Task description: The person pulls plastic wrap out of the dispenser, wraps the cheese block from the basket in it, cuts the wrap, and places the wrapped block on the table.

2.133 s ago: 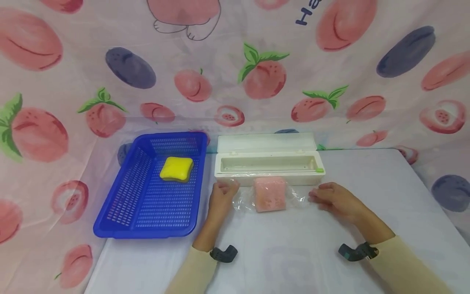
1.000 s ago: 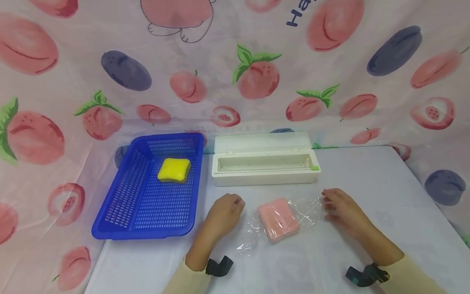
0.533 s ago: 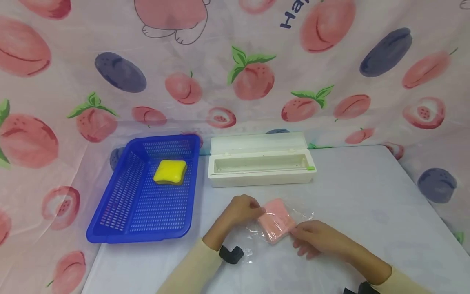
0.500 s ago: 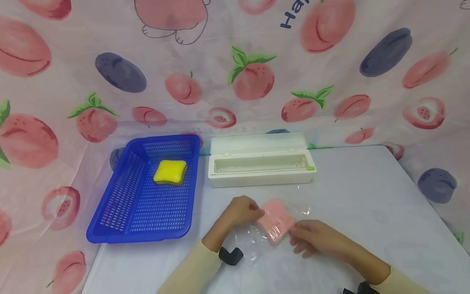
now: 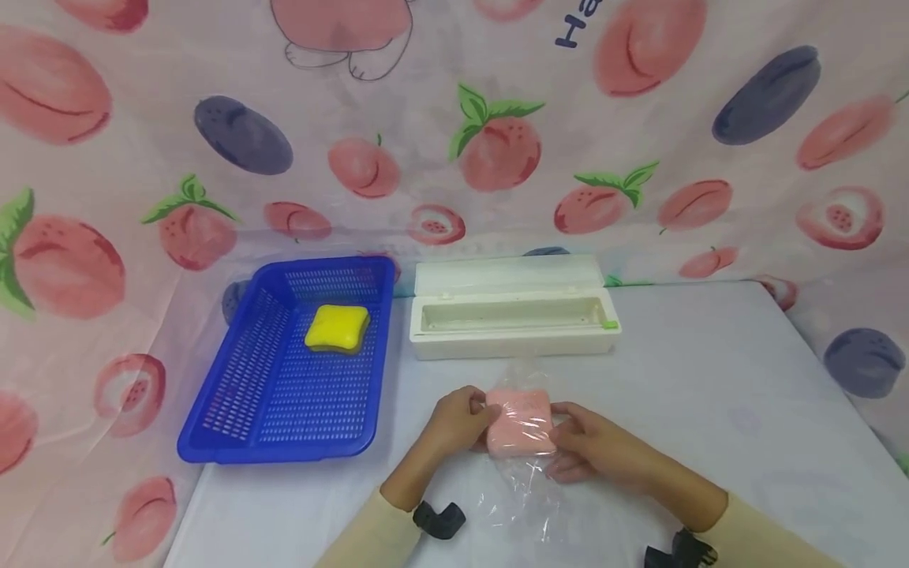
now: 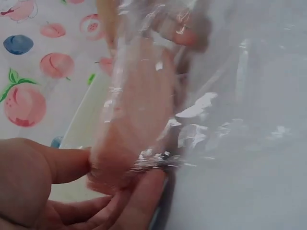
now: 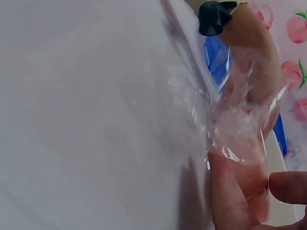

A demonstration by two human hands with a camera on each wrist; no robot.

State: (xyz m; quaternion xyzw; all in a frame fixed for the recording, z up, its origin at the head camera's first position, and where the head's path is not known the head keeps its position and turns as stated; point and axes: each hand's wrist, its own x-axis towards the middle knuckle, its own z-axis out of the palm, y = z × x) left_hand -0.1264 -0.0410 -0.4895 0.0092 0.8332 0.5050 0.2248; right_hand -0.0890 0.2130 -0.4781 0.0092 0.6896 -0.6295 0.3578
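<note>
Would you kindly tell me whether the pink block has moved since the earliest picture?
Yes, the pink block has moved away from the white box, toward the bottom of the head view.

1 high overview, 2 wrist close-ups

Both hands (image 7: 232, 203) (image 7: 252, 79) hold a pink block (image 7: 254, 175) in shiny clear wrap (image 7: 273, 105).

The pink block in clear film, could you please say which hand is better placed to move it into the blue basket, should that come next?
Probably the left hand: it holds the pink block by the edge nearer the blue basket, while the right hand holds the opposite edge.
</note>
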